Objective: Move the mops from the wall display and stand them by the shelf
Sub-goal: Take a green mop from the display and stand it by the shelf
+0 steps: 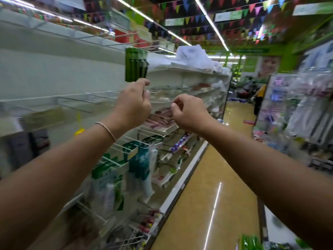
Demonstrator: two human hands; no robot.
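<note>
Both arms reach up toward the white wall display (54, 73) on the left. The left hand (134, 103) pinches the lower edge of a hanging green pack (135, 66), which may be the mop; the right hand (189, 112) is curled just beside it, and whether it holds anything cannot be told.

Hanging signs (175, 21): print blurred, unreadable
Shelf price tags (132, 153): unreadable
Teal hanging packets (141, 159): white lettering, too blurred to read

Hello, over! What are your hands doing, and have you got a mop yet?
Left hand pinching dark green hanging pack bottom. Right hand curled, empty. No mop identifiable. White wire pegs jut nearby.
</note>
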